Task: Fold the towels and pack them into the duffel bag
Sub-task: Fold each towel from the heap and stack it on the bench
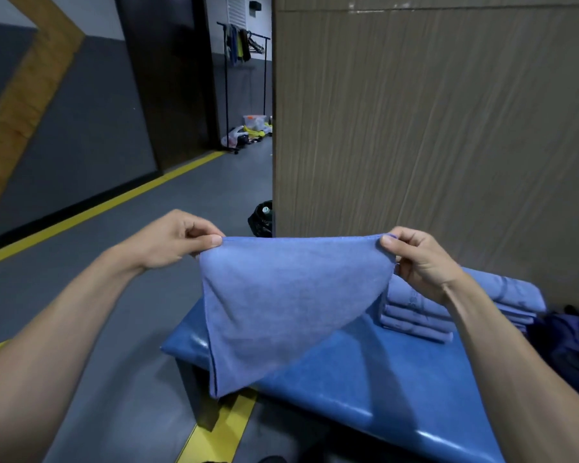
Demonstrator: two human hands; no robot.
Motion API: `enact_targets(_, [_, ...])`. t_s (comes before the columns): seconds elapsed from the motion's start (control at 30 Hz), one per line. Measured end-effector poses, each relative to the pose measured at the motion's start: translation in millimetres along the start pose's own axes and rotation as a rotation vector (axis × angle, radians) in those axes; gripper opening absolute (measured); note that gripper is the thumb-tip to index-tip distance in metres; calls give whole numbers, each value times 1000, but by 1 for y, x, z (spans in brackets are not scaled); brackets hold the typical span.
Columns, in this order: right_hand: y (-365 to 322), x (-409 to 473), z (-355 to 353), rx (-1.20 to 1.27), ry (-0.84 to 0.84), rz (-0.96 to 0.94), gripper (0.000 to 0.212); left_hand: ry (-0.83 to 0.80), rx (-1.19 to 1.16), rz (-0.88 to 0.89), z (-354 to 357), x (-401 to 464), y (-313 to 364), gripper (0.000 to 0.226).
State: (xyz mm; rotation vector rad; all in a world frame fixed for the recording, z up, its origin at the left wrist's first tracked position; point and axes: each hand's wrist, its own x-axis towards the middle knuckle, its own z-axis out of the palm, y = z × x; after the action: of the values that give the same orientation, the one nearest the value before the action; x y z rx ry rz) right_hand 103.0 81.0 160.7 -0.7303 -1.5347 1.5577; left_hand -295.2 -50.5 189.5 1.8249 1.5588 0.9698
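A blue towel (281, 302) hangs in the air in front of me, folded over and stretched along its top edge. My left hand (174, 240) pinches its upper left corner and my right hand (418, 262) pinches its upper right corner. The towel's lower end droops to a point over the left end of a blue padded bench (365, 389). Behind my right hand, a stack of folded blue towels (425, 315) lies on the bench. A dark navy duffel bag (569, 345) sits at the right edge of the view, only partly visible.
A tall brown panel wall (432, 128) rises right behind the bench. Grey floor with yellow lines (97, 208) stretches to the left. A black bag (263, 218) sits at the wall's corner. Far back stands a clothes rack (244, 45) with bags beneath it.
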Motion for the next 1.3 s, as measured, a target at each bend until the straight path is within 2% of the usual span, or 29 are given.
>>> enact_targets(0.17, [29,23,-3,-280,108,93,30,82,216,-112,17,30,-35,13])
enact_targets(0.27, [48,43,-5,-480,95,168,14,151,332,-174,29,46,-57,13])
enact_targets(0.37, [56,63,0,-643,94,204,14,256,362,-212,39,62,-75,16])
enact_targets(0.47, [58,75,3,-653,88,210,19,351,311,-205,44,70,-86,14])
enact_targets(0.7, [67,83,0,-868,54,279,11,262,328,-180,50,65,-109,13])
enact_targets(0.9, [68,89,5,-1213,100,165,21,233,479,-138,51,68,-124,4])
enact_targets(1.03, [85,70,6,-1180,8,136,20,189,513,-94,55,56,-131,4])
enact_targets(1.13, [106,37,6,-1164,-51,29,31,120,541,-62,63,24,-137,13])
enact_targets(1.3, [144,-12,8,-1151,-79,-119,40,102,415,-175,90,-32,-142,12])
